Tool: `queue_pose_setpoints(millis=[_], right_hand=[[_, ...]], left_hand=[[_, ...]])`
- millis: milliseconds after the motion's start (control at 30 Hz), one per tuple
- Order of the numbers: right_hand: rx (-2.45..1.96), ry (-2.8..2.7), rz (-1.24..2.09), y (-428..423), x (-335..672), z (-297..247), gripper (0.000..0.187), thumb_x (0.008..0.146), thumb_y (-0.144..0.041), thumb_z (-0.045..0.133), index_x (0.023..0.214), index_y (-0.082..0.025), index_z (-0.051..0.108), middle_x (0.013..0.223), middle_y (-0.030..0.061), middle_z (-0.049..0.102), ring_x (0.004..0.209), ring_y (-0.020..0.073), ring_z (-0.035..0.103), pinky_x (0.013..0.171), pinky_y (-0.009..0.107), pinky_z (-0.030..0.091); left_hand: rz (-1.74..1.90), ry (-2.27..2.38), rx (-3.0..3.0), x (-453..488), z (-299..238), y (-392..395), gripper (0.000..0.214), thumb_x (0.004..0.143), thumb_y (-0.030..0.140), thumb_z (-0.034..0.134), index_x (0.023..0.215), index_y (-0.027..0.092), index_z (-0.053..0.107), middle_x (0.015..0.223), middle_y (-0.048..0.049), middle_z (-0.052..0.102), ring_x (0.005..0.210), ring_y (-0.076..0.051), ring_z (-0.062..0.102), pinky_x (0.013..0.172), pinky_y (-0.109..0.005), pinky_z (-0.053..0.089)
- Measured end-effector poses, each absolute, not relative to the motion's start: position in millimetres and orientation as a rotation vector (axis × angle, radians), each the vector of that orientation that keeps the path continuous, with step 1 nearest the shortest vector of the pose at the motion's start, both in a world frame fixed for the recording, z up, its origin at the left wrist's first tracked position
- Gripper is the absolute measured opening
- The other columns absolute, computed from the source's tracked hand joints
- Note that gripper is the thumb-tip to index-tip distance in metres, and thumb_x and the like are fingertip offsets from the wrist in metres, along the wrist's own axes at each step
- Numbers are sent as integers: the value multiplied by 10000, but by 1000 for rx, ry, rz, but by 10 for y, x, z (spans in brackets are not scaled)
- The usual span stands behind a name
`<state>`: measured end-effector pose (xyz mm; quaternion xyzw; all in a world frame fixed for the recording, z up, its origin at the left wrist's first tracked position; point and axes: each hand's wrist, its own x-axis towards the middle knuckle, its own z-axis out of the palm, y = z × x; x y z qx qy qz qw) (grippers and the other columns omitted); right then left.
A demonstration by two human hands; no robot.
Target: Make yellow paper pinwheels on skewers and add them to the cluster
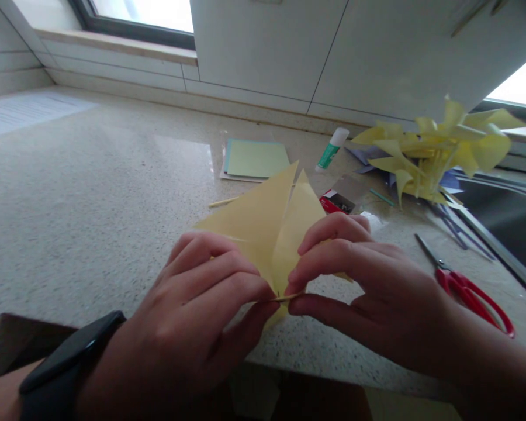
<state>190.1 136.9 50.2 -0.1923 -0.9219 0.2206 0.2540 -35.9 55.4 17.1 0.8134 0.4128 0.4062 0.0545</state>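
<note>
Both hands pinch a pale yellow sheet of paper [256, 216] near the counter's front edge. My left hand [206, 292], with a dark watch on its wrist, grips the paper's near part between thumb and fingers. Just to the right, my right hand [359, 275] pinches the same part, its fingertips almost meeting the left ones. From the pinched point the paper fans out away from me into pointed flaps, with a gap between two of them at the top. Part of the paper is hidden behind the fingers.
Beyond the hands lie a stack of coloured paper [256, 158], a glue stick [332, 149] and a small red-and-black packet [337, 202]. At right are red-handled scissors [469, 292], a yellow paper pinwheel-like bunch [433, 146] and a sink [508, 213]. A printed sheet [30, 111] lies far left.
</note>
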Motion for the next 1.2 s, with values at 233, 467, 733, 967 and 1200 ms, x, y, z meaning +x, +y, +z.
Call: queue_pose_setpoints(millis=[233,467,733,967,1200], right_hand=[[-519,-2548,581,1395,1931,515,196,877,-246,785,1020,-249,651,989,18,630,993,176,594,858,324,463],[-701,-2249,497,1500,1926,460,203,859,-282,787,987,-228,639,972,16,658,959,189,595,883,368,473],[-1232,-1849,1113,1645,1900,385,280,889,-453,703,1047,-253,586,865,20,705,703,186,652,544,307,485],[-1174,-1814,1392,1639,1859,413,166,852,-363,722,948,-235,677,913,38,739,764,178,682,617,294,528],[-1196,-1852,1266,1666,1899,363,174,810,-305,724,927,-244,609,879,30,686,705,168,628,563,301,472]], left_hand=[[1177,1242,2476,-362,151,574,96,949,78,636,948,174,643,930,-7,681,940,-190,531,866,-374,424],[1149,1269,2477,-363,133,561,95,968,94,631,1003,182,639,936,-4,662,936,-185,506,851,-356,403],[1135,1230,2501,-377,139,567,73,976,107,621,987,176,643,914,-2,665,912,-185,499,860,-360,388],[1126,1172,2531,-361,122,575,67,981,107,614,991,170,634,905,-6,664,913,-185,510,868,-365,389],[1107,1135,2521,-356,130,561,88,956,84,642,975,168,626,909,2,667,914,-177,507,872,-363,390]])
